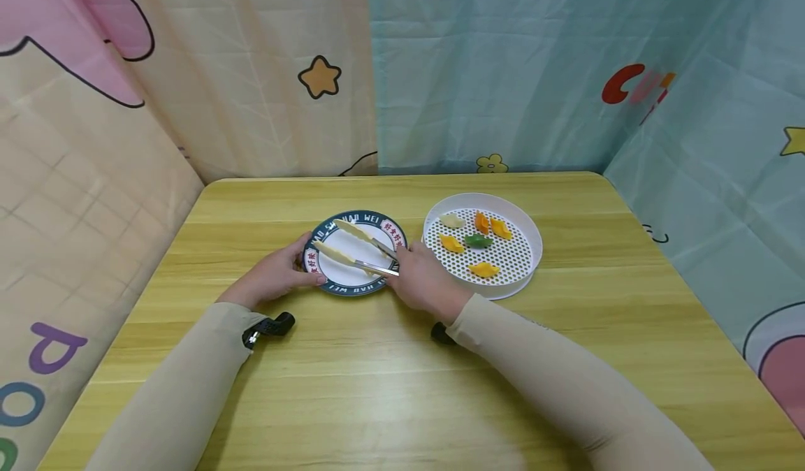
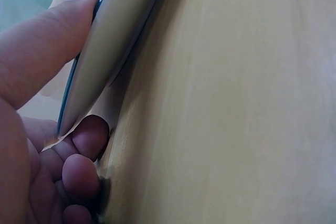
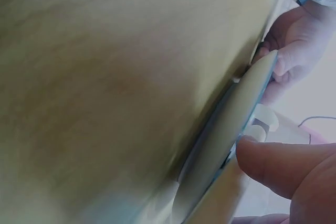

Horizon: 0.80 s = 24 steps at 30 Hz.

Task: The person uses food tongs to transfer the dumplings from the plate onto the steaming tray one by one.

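A round plate [image 1: 342, 275] with a dark green lettered rim and white middle sits in front of me. My left hand [image 1: 277, 272] grips its left rim, thumb on top and fingers curled beneath; the left wrist view shows that thumb [image 2: 50, 45] against the plate's edge [image 2: 113, 35]. In my right hand [image 1: 428, 282] are tongs [image 1: 371, 268] with metal arms and pale yellow tips, spread over the plate. That hand is at the plate's right rim, its thumb [image 3: 273, 158] beside the plate's edge [image 3: 236, 114] in the right wrist view.
To the right of the plate stands a round white steamer tray [image 1: 534, 247] with a perforated base. Several small dumpling-shaped pieces, orange, yellow, green and whitish, lie in it, among them a green one [image 1: 479, 241]. Printed curtains [image 1: 472, 73] hang behind the wooden table [image 1: 352, 401].
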Each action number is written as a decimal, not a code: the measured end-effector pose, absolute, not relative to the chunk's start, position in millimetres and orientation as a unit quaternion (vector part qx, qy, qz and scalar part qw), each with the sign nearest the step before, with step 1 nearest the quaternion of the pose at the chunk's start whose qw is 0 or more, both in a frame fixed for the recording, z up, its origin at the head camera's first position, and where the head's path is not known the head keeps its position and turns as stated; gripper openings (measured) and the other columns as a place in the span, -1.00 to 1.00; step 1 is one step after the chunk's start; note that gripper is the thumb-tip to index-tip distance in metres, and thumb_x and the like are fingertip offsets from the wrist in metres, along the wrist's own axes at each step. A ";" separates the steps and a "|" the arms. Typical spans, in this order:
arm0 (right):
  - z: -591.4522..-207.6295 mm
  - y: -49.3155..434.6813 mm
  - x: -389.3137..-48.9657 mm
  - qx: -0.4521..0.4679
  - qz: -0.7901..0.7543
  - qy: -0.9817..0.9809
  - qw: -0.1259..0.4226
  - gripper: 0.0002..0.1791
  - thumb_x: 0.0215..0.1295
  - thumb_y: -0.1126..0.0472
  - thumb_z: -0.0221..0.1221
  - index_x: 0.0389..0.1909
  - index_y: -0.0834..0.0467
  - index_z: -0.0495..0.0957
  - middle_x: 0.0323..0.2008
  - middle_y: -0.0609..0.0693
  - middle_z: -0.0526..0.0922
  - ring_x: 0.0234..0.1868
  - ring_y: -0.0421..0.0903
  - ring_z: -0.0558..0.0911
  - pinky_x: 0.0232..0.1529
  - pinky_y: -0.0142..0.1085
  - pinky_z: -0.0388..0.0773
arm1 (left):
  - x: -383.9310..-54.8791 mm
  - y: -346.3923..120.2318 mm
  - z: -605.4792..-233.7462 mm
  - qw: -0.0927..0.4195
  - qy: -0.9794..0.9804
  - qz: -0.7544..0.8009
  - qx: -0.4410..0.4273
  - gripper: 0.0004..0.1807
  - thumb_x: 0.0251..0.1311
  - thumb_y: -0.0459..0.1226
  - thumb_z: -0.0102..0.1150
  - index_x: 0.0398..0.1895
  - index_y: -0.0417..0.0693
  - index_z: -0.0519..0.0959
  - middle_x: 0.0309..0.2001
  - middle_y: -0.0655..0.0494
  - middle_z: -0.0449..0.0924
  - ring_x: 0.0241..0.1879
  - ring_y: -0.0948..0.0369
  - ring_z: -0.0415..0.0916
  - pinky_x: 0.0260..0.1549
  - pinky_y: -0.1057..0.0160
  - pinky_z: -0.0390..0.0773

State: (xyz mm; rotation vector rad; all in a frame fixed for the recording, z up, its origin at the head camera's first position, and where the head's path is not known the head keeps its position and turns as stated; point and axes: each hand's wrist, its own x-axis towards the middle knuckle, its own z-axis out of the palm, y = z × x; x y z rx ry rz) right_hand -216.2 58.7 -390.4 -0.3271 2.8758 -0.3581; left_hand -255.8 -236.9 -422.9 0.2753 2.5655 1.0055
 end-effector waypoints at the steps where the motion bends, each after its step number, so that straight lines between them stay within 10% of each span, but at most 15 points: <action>1: -389.7 59.5 -215.6 -0.114 -0.124 0.980 0.110 -0.20 0.51 -0.10 0.24 0.58 0.24 0.28 0.13 0.13 0.54 0.01 -0.05 0.45 -0.05 -0.30 0.55 | -256.1 -237.2 -422.9 0.185 0.911 0.356 0.098 0.31 0.18 0.22 0.46 0.76 0.11 -0.22 0.65 -0.21 0.11 0.47 -0.14 0.22 0.57 -0.30 0.07; 17: -343.8 108.8 -202.7 -0.114 -0.188 0.976 0.010 -0.26 0.57 -0.06 0.15 0.57 0.29 0.28 0.46 0.28 0.44 0.49 0.19 0.37 0.52 0.05 0.37 | -256.7 -245.8 -423.6 0.175 0.906 0.367 0.118 0.26 0.20 0.21 0.45 0.76 0.19 -0.17 0.41 -0.14 0.45 0.31 -0.07 0.39 0.47 -0.24 0.25; 24: -327.0 170.6 -211.5 -0.079 -0.252 0.964 -0.037 -0.35 0.63 0.02 0.04 0.56 0.30 0.29 0.49 0.33 0.35 0.52 0.33 0.30 0.54 0.21 0.26 | -254.6 -251.9 -421.1 0.163 0.918 0.343 0.110 0.17 0.33 0.21 0.33 0.75 0.01 -0.13 0.10 -0.09 0.60 -0.05 0.04 0.49 -0.07 0.12 0.50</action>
